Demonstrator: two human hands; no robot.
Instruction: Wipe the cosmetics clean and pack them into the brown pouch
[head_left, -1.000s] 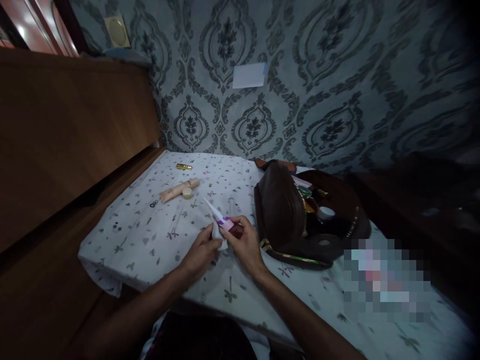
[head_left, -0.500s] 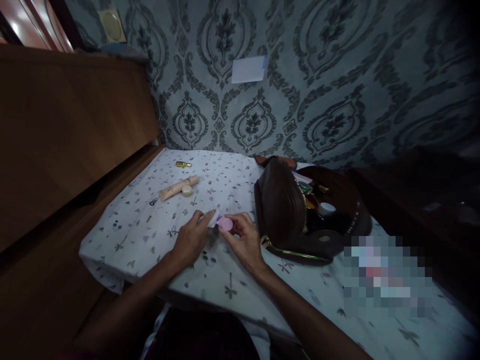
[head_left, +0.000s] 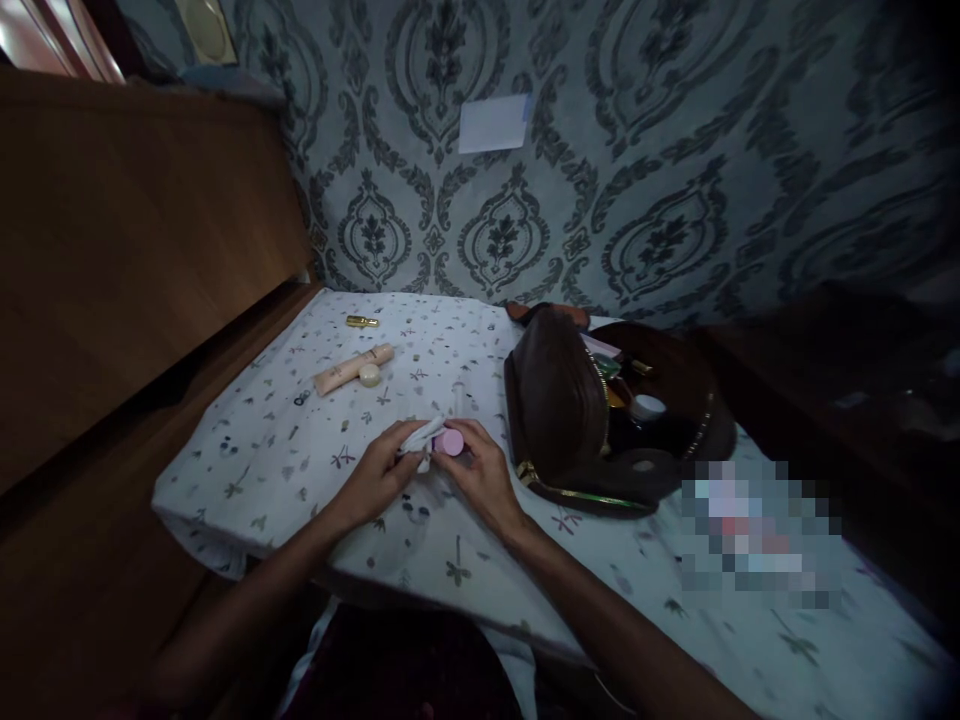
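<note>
Pink cap [head_left: 452, 441] pinched in right hand [head_left: 486, 478] fingers; left hand [head_left: 373, 478] fingers clasp white tube [head_left: 420, 438] (over patterned cloth [head_left: 292, 450]).

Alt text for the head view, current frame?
The left hand and right hand together hold a small white-and-pink tube over a white patterned cloth, in dim light. An open brown cosmetic bag lies just to their right; a beige tube and a small gold item lie farther back on the left.
</note>
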